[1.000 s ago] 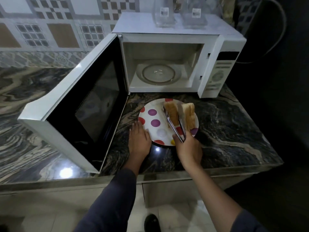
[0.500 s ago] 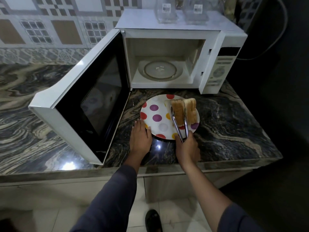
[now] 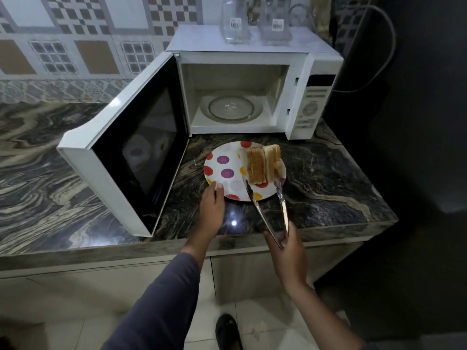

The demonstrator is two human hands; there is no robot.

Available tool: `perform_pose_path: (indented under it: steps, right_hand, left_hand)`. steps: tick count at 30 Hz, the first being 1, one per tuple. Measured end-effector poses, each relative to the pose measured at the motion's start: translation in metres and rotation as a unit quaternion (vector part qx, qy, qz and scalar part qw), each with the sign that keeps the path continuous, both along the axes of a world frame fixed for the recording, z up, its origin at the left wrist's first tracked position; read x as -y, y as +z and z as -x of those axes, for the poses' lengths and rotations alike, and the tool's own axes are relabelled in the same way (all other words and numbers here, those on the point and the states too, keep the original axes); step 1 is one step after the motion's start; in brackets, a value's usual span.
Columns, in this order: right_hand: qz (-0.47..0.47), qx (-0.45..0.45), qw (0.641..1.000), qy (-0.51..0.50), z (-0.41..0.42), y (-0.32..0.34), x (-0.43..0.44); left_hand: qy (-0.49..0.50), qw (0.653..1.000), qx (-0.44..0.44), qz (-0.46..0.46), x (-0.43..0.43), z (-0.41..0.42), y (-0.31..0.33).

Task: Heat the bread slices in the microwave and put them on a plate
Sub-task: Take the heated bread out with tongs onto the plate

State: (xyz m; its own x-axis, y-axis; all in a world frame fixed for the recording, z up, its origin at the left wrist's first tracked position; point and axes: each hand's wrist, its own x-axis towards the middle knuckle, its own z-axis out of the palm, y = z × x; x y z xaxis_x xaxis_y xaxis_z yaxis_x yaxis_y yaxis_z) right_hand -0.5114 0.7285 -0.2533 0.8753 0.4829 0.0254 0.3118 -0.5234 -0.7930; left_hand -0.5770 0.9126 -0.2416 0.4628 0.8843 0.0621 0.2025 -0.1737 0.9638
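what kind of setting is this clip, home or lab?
Most likely a home kitchen: a white microwave sits door-open on a marble-patterned countertop, patterned wall tiles run behind it, and bread slices stand on a polka-dot plate.

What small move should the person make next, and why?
Probably the right hand should draw the tongs clear: their arms are spread, the bread slices stand on the spotted plate, and the microwave is empty.

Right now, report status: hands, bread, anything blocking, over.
Left hand touches white polka-dot plate rim. Right hand holds steel tongs, tips flanking browned bread slices on plate. White microwave door open.
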Motion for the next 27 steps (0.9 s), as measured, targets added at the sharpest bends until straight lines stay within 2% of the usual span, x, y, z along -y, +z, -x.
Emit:
perform_pose_path:
  steps: [3, 6, 9, 12, 17, 22, 27]
  right_hand:
    - [-0.075, -0.051, 0.995, 0.046, 0.000, 0.010, 0.008]
    - [-0.134, -0.134, 0.974, 0.119, 0.000, 0.032, 0.004]
    - [-0.157, -0.220, 0.950, 0.156, -0.005, 0.047, 0.003]
    - [-0.157, -0.306, 0.920, 0.189, -0.016, 0.053, 0.004]
    - [-0.082, -0.243, 0.942, 0.215, -0.022, 0.058, 0.003]
    - [-0.168, -0.287, 0.931, 0.153, -0.031, 0.052, 0.006]
    - [-0.175, -0.283, 0.932, 0.144, -0.036, 0.050, 0.004]
  left_hand:
    - [-0.065, 0.971, 0.103, 0.207, 0.026, -0.006, 0.023]
    - [-0.153, 0.930, 0.140, 0.304, 0.043, -0.009, 0.041]
    - [-0.200, 0.910, 0.194, 0.307, 0.050, -0.005, 0.050]
    - [-0.185, 0.909, 0.230, 0.295, 0.051, 0.004, 0.055]
    - [-0.091, 0.910, 0.268, 0.302, 0.053, 0.007, 0.055]
    - [-0.030, 0.893, 0.318, 0.318, 0.042, 0.010, 0.058]
    - [-0.017, 0.884, 0.346, 0.315, 0.037, 0.010, 0.061]
